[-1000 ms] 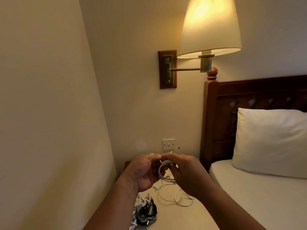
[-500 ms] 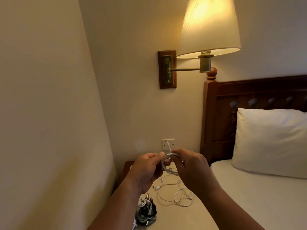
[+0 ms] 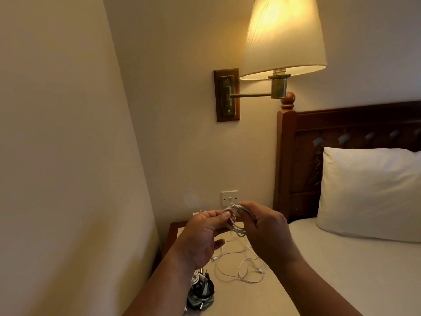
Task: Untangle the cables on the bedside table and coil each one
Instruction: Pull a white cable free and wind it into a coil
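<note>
Here, left hand [image 3: 204, 233] and right hand [image 3: 267, 229] pinch the white cable [image 3: 237, 231] (coiled bundle [image 3: 201, 293] nearby).

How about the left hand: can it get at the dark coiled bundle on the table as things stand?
Probably yes, once freed. The left hand pinches the white cable coil with the right hand. The dark bundle lies on the bedside table close by the left forearm, nothing over it.

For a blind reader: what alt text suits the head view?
Two hands hold a white cable coil above a bedside table: the left hand pinches one side, the right hand grips the other. Loose white cable and a dark cable bundle lie on the table beneath a lit wall lamp.
</note>
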